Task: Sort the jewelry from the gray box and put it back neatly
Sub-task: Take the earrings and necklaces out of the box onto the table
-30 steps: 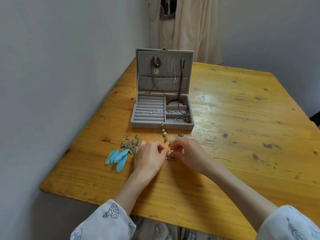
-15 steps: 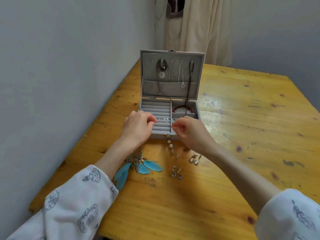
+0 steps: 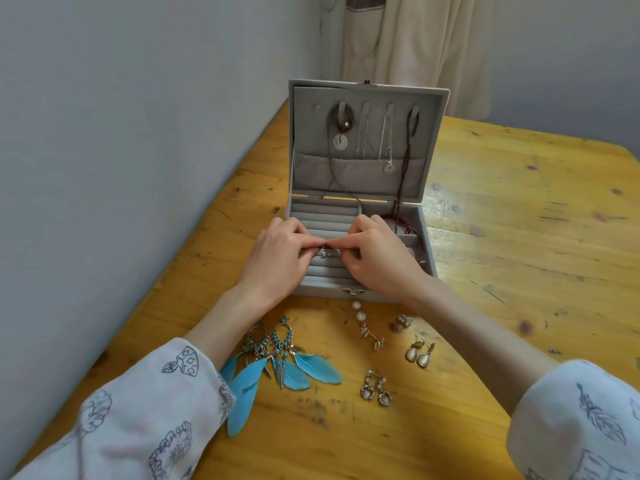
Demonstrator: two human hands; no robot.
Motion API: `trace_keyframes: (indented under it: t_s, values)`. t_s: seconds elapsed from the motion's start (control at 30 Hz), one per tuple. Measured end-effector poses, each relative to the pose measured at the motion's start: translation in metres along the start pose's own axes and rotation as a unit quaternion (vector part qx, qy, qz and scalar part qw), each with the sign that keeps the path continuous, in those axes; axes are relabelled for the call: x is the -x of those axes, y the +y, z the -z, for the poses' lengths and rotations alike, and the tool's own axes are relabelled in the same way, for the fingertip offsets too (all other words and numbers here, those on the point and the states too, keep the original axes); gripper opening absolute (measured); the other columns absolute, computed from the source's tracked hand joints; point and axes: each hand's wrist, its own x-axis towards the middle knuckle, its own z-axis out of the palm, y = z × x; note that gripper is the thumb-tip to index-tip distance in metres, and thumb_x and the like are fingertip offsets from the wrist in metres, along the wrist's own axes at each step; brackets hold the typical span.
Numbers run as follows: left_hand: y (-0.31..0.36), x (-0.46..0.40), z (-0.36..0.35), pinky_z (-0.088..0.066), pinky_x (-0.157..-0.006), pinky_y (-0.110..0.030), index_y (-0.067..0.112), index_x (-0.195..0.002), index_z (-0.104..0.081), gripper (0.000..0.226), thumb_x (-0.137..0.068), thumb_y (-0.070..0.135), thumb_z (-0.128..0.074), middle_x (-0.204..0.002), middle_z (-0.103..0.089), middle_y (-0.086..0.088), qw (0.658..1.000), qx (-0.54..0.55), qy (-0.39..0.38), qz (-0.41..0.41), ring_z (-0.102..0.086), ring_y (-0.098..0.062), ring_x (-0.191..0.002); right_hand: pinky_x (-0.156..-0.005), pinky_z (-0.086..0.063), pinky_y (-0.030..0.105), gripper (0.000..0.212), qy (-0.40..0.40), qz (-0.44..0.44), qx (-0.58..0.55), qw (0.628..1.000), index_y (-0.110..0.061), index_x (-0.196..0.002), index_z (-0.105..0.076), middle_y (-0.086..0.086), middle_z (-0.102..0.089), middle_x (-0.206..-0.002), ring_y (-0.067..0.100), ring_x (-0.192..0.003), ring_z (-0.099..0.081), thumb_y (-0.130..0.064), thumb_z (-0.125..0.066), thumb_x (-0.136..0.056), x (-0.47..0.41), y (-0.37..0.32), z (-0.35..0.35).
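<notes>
Centre frame: my left hand (image 3: pixel 277 252) and right hand (image 3: pixel 375 252) meet fingertip to fingertip, pinching something too small to identify over the gray box (image 3: pixel 360 188)'s ring rolls (image 3: pixel 325 220), whose slots run left-right directly beneath; both hands equally near.

A home, by the look of it, likely a bedroom or living corner: a worn wooden table (image 3: pixel 519 258) pushed against a plain painted wall (image 3: pixel 138 133) at 9 o'clock, cream cloth (image 3: pixel 415 39), a curtain or hanging garment, in the corner at 12 o'clock, and personal jewelry laid out by a gray box (image 3: pixel 363 161) at the centre, with printed loose sleeves (image 3: pixel 145 410) at 6 o'clock
</notes>
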Motion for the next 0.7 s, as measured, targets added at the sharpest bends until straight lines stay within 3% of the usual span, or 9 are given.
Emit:
trace_keyframes:
  t_s: [0.2,0.37,0.57,0.7]
  values:
    - [0.002,-0.003,0.001,-0.042,-0.082,-0.029,0.016,-0.110,-0.066,0.024,-0.087,0.021,-0.059,-0.097,-0.059,-0.003,0.999,-0.024,-0.003,-0.031,-0.046,-0.016,-0.096,-0.075,-0.035,0.027,0.027,0.018,-0.012,-0.020,1.000,-0.021,-0.116,-0.064,-0.001,-0.047,-0.087,0.016,-0.088,-0.037,-0.019,-0.051,-0.092,0.000,0.000,-0.003]
    - [0.006,-0.012,0.001,-0.033,-0.077,-0.023,0.017,-0.096,-0.071,0.018,-0.084,0.027,-0.063,-0.091,-0.056,0.004,0.999,0.021,-0.012,0.031,-0.042,-0.008,-0.089,-0.075,-0.033,0.028,0.016,0.012,-0.063,-0.048,0.997,-0.020,-0.097,-0.071,-0.005,-0.043,-0.082,0.017,-0.090,-0.041,-0.024,-0.057,-0.088,-0.010,-0.001,-0.002]
    - [0.014,-0.022,0.007,-0.042,-0.070,-0.026,0.016,-0.083,-0.072,0.010,-0.084,0.020,-0.063,-0.080,-0.059,0.004,0.995,0.023,-0.066,0.069,-0.053,-0.009,-0.076,-0.086,-0.043,0.041,0.016,-0.037,-0.067,-0.014,0.997,-0.017,-0.094,-0.070,0.007,-0.057,-0.099,0.025,-0.102,-0.047,-0.023,-0.056,-0.088,-0.022,-0.002,0.003]
    - [0.017,-0.020,0.010,-0.041,-0.068,-0.023,0.014,-0.081,-0.071,0.012,-0.086,0.018,-0.061,-0.078,-0.060,0.003,0.994,0.035,-0.069,0.080,-0.053,-0.006,-0.069,-0.079,-0.041,0.032,0.016,0.009,-0.079,-0.040,0.996,-0.015,-0.094,-0.068,-0.001,-0.050,-0.092,0.019,-0.095,-0.047,-0.023,-0.054,-0.089,-0.017,-0.002,0.006]
